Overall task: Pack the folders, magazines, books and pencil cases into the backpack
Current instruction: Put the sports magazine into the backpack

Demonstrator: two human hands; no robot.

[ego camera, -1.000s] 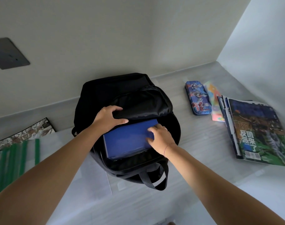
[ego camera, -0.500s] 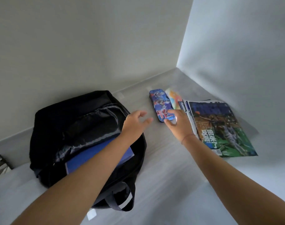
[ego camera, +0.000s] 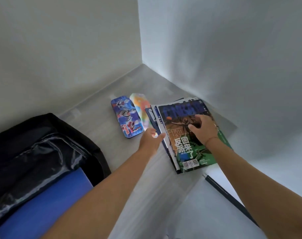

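Both hands have reached the magazine stack (ego camera: 186,135), lengthwise away from the viewer, fingers (ego camera: 192,126) spread.

Two plain, unmarked walls meet in a vertical corner: the left wall (ego camera: 60,49) reads off-white to grey, the right wall (ego camera: 233,57) whiter with a cool bluish cast. The desk (ego camera: 138,87) below is pale grey with a faint streaked grain, running into the corner. Light is soft and even, brightest along the corner seam.
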